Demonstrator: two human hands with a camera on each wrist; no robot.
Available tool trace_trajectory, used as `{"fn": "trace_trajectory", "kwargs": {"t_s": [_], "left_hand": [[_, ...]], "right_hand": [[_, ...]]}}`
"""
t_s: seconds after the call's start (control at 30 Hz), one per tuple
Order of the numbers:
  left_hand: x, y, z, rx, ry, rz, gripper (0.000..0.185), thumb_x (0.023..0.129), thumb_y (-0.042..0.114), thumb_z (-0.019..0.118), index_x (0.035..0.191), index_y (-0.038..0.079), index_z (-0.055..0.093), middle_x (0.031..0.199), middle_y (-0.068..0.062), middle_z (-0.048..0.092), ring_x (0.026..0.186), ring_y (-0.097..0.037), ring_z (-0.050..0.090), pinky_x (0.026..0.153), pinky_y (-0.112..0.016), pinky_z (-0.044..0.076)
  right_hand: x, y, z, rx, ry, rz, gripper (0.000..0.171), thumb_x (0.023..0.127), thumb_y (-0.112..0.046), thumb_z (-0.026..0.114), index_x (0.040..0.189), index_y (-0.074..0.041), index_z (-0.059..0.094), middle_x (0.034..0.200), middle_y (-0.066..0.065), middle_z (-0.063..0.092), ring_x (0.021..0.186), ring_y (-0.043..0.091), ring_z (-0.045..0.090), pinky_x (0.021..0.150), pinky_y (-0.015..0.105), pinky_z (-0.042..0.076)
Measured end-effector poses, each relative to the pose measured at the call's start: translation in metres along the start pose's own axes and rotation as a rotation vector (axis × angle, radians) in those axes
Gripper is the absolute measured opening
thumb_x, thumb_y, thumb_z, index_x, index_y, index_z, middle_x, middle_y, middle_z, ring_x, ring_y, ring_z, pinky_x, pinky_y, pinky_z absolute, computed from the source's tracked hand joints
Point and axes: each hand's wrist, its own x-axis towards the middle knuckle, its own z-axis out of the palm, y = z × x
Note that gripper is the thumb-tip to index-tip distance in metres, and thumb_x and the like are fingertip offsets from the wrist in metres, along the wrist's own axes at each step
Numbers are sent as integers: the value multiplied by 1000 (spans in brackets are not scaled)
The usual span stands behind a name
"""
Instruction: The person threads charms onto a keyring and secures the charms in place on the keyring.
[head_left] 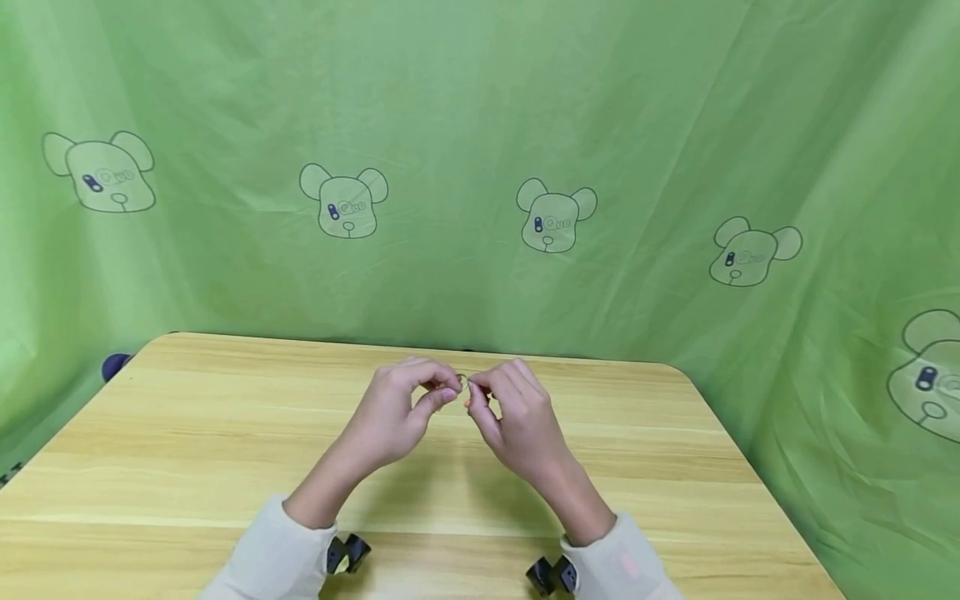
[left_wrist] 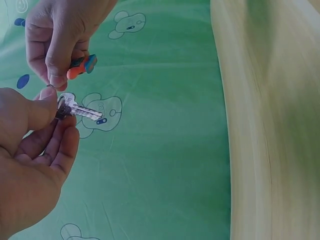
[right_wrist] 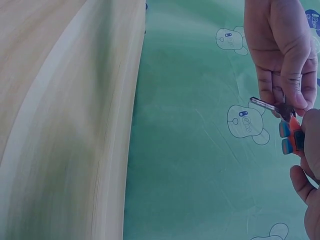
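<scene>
Both hands meet above the table, working on a thin metal key ring (head_left: 462, 382). My left hand (head_left: 393, 412) pinches one side of the ring between thumb and fingers. The other side is pinched by my right hand (head_left: 521, 421), fingertips almost touching the left ones. A silver key (left_wrist: 82, 110) sticks out beside the left thumb in the left wrist view. Below the right fingers hangs a small orange and blue charm (left_wrist: 82, 66), seen also in the right wrist view as an orange charm (right_wrist: 295, 132) near the key (right_wrist: 265, 104). Fingers hide much of the ring.
A wood-grain table (head_left: 225, 433) lies under both forearms. Behind it hangs a green curtain (head_left: 450, 100) printed with bear heads. Black wrist devices (head_left: 347, 553) sit at both cuffs.
</scene>
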Motion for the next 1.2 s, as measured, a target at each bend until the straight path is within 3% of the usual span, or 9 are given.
{"fn": "trace_trajectory", "kwargs": {"t_s": [0.27, 0.57, 0.73, 1.2], "left_hand": [[1, 2, -1, -5, -13, 20, 7, 91, 2, 74, 92, 9, 72, 93, -2, 74, 87, -14, 66, 81, -35, 57], [0, 0, 0, -15, -61, -19, 5, 96, 12, 73, 99, 9, 75, 97, 4, 73, 91, -12, 65, 83, -37, 55], [0, 0, 0, 10, -40, -47, 6, 94, 18, 77, 97, 13, 77, 97, 5, 75, 92, -11, 67, 83, -37, 55], [1, 2, -2, 13, -7, 0, 5, 89, 7, 78, 94, 8, 77, 103, -2, 76, 101, -19, 69, 90, -38, 56]], "right_hand": [[0, 1, 0, 1, 2, 9, 9, 96, -3, 59, 91, -2, 67, 82, 4, 64, 76, 19, 57, 65, 28, 48], [0, 1, 1, -30, 13, 13, 7, 93, -1, 60, 90, -1, 66, 81, 5, 64, 74, 20, 55, 63, 28, 47], [-1, 0, 2, -38, 18, 2, 9, 94, -3, 58, 90, -1, 66, 80, 5, 63, 73, 20, 55, 63, 28, 46], [-1, -1, 3, -13, 23, 3, 9, 95, -4, 59, 91, -1, 67, 81, 5, 64, 74, 20, 57, 63, 28, 49]]}}
